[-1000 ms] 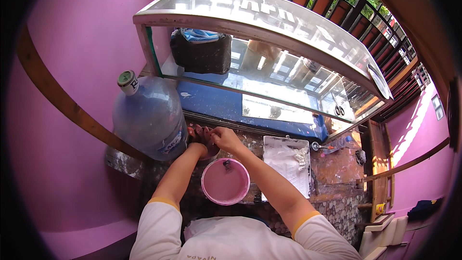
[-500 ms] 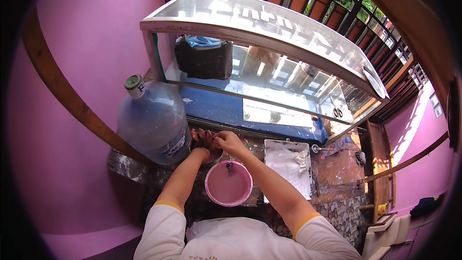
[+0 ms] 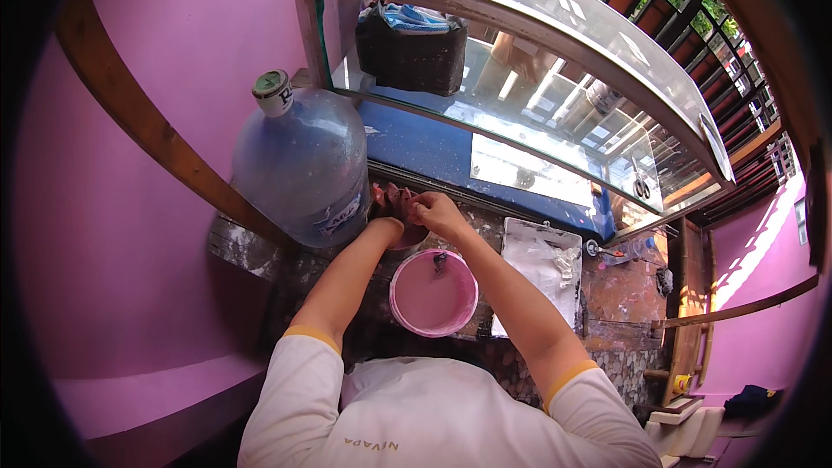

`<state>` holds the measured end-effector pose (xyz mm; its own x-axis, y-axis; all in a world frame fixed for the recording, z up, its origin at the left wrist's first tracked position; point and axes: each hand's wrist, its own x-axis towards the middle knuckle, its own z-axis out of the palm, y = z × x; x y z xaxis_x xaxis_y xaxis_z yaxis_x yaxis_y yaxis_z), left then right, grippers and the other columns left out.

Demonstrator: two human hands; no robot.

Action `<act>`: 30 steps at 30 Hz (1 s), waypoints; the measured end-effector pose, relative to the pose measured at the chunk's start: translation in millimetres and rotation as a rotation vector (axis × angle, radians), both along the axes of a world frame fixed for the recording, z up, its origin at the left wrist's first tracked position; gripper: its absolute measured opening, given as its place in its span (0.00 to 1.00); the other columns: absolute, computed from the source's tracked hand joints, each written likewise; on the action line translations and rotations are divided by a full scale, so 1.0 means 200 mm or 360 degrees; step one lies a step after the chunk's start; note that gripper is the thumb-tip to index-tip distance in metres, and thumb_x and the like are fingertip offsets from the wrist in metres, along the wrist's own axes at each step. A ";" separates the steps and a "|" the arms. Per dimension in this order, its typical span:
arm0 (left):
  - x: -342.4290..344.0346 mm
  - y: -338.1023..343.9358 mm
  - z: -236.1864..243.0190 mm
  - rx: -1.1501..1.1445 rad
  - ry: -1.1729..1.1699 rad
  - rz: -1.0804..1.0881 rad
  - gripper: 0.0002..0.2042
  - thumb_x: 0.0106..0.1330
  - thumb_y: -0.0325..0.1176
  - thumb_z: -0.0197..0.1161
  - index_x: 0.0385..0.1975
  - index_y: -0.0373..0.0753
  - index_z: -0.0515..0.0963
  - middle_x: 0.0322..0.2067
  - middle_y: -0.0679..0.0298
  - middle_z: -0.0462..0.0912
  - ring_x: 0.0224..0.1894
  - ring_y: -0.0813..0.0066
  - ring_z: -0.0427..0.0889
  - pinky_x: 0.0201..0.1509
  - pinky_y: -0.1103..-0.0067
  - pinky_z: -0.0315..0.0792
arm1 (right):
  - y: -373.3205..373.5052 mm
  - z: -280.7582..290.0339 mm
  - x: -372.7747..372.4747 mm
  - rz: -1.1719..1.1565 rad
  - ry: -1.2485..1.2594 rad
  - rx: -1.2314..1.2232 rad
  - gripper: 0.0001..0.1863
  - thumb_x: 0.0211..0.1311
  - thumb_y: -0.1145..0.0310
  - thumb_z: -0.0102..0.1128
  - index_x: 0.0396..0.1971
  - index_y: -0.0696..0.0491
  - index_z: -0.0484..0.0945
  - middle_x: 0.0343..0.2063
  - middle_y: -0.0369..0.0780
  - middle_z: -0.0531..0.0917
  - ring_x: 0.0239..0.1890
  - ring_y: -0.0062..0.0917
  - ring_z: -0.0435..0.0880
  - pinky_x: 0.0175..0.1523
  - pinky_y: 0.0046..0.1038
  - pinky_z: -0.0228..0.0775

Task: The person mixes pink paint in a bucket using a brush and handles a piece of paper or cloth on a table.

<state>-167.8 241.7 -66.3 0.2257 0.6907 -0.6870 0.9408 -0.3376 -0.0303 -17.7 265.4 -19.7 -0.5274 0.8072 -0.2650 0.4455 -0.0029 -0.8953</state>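
My left hand (image 3: 394, 212) is turned up above a small bowl (image 3: 406, 243), beside the big water bottle. Its fingers look reddish and wet and stand apart. My right hand (image 3: 438, 213) meets those fingers from the right, its thumb and fingertips pinched together. Whatever is in the pinch is too small to make out. My left wrist partly covers the bowl. Just nearer to me is a pink bucket (image 3: 396, 295) of cloudy pinkish liquid, with a small dark thing (image 3: 439, 262) at its far inner edge.
A large blue water bottle (image 3: 299, 156) stands close on the left. Behind the hands a glass display case (image 3: 520, 65) holds a black bag (image 3: 407, 52). To the right are a white tray (image 3: 542, 282) with crumpled plastic and a clear bottle (image 3: 640, 249). A curved wooden strip (image 3: 156, 130) crosses the left side.
The whole view has shifted, so everything sits higher and a little to the right. Both hands stay together over the bowl, with hardly any change in their pose.
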 end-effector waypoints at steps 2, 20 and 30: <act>-0.05 0.00 -0.07 -0.0187 -0.0228 0.0115 0.31 0.53 0.33 0.72 0.60 0.34 0.75 0.62 0.46 0.72 0.67 0.47 0.69 0.67 0.49 0.63 | 0.00 -0.03 -0.01 0.0023 -0.0116 0.0168 0.15 0.65 0.70 0.56 0.44 0.64 0.82 0.35 0.46 0.88 0.38 0.30 0.88 0.47 0.31 0.80; -0.27 -0.28 0.12 0.1170 -0.1380 0.0589 0.03 0.59 0.24 0.58 0.25 0.35 0.78 0.32 0.51 0.81 0.39 0.50 0.81 0.44 0.61 0.74 | 0.03 -0.52 -0.38 0.1115 -0.0996 0.0512 0.17 0.62 0.57 0.57 0.40 0.52 0.87 0.43 0.49 0.87 0.50 0.40 0.86 0.56 0.38 0.75; -0.17 -0.31 0.11 0.1675 -0.1211 0.0526 0.06 0.54 0.29 0.59 0.19 0.36 0.77 0.26 0.55 0.80 0.34 0.52 0.81 0.40 0.60 0.77 | 0.11 -0.26 -0.27 0.1223 -0.1138 0.0759 0.12 0.56 0.62 0.60 0.32 0.52 0.88 0.36 0.46 0.88 0.47 0.43 0.86 0.54 0.40 0.77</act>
<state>-200.8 180.1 -44.1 0.0326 0.9058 0.4225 0.8721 -0.2323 0.4308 -71.2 286.5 -71.8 -0.7755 0.4366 -0.4560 0.5893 0.7599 -0.2745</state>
